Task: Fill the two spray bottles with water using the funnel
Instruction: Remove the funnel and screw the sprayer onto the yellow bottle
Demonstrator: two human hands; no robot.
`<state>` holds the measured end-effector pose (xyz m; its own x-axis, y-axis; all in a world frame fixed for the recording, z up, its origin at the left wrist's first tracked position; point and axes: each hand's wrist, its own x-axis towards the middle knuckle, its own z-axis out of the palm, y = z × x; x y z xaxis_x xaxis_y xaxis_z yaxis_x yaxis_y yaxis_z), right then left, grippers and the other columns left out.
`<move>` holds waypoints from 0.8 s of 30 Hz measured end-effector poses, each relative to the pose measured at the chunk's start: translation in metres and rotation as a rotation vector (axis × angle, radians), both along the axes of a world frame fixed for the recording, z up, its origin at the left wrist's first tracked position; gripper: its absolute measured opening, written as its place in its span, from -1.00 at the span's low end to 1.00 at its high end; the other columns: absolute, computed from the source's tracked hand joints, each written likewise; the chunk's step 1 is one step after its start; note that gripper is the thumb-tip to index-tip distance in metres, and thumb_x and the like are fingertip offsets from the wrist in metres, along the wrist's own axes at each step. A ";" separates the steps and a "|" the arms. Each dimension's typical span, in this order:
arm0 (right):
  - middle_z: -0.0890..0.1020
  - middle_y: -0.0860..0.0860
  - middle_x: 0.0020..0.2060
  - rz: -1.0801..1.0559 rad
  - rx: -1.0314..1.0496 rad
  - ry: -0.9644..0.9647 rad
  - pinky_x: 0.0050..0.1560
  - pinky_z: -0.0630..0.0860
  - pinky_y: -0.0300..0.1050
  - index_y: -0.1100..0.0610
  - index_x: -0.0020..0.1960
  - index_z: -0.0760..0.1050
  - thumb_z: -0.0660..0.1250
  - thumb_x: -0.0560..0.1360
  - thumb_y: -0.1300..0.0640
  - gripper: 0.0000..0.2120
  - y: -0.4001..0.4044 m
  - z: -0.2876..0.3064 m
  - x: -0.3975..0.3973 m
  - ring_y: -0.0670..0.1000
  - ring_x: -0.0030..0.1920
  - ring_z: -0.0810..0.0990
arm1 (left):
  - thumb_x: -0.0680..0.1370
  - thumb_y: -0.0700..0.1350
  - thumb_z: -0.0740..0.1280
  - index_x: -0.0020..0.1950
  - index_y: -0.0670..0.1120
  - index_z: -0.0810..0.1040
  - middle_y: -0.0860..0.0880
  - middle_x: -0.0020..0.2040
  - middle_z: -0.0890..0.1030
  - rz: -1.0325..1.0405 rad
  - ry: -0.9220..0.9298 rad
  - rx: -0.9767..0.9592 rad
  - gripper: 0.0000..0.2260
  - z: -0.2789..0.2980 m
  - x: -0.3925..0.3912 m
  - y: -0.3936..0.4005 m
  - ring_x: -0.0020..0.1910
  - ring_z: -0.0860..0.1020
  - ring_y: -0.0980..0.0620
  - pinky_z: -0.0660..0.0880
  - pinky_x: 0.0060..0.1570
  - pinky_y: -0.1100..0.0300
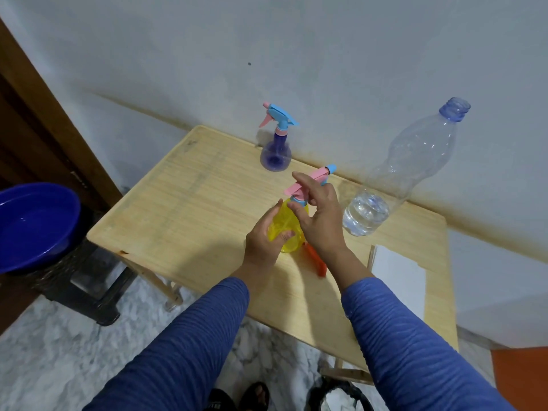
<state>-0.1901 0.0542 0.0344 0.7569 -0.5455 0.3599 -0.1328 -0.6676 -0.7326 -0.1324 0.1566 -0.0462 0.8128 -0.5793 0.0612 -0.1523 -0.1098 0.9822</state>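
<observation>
In the head view, the yellow spray bottle [285,225] stands upright near the middle of the wooden table [184,209], its long axis vertical, with the pink nozzle toward the wall at the right. The left hand [264,238] grips its round body with curled fingers. The right hand [320,215] rests at the spray head [308,180], fingers apart around the neck. The bottle looks like light, thin plastic, maybe slippery, so the body and collar are good holds. The purple spray bottle [276,149] stands upright behind; the big water bottle [400,173] leans at the right.
</observation>
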 end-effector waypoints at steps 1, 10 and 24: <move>0.51 0.11 0.01 -0.003 0.011 0.011 0.04 0.36 -0.48 -0.10 0.34 0.40 0.41 0.44 0.20 -0.48 0.000 0.000 0.001 -0.27 -0.02 0.40 | 0.39 0.01 0.36 0.39 0.13 0.34 0.21 0.34 0.40 0.002 -0.006 0.007 -0.44 0.000 0.000 0.000 0.33 0.35 0.24 0.28 0.28 0.34; 0.54 0.02 0.06 0.019 0.003 0.022 0.12 0.47 -0.25 -0.10 0.34 0.39 0.37 0.47 0.23 -0.50 -0.002 0.003 -0.002 -0.19 0.01 0.45 | 0.44 -0.07 0.41 0.39 0.20 0.27 0.24 0.30 0.39 0.005 -0.013 0.016 -0.41 0.000 0.001 0.000 0.28 0.35 0.30 0.23 0.17 0.58; 0.51 0.00 0.12 0.019 0.089 0.010 0.12 0.33 -0.46 -0.22 0.38 0.22 0.37 0.48 0.20 -0.39 0.005 0.004 0.001 -0.17 0.06 0.45 | 0.44 -0.06 0.41 0.40 0.18 0.27 0.28 0.28 0.36 0.004 -0.019 0.052 -0.41 0.004 0.002 0.002 0.26 0.33 0.34 0.25 0.16 0.53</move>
<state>-0.1895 0.0596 0.0385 0.7708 -0.5604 0.3031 -0.1279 -0.6022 -0.7880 -0.1309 0.1582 -0.0417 0.8142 -0.5787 0.0468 -0.1702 -0.1609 0.9722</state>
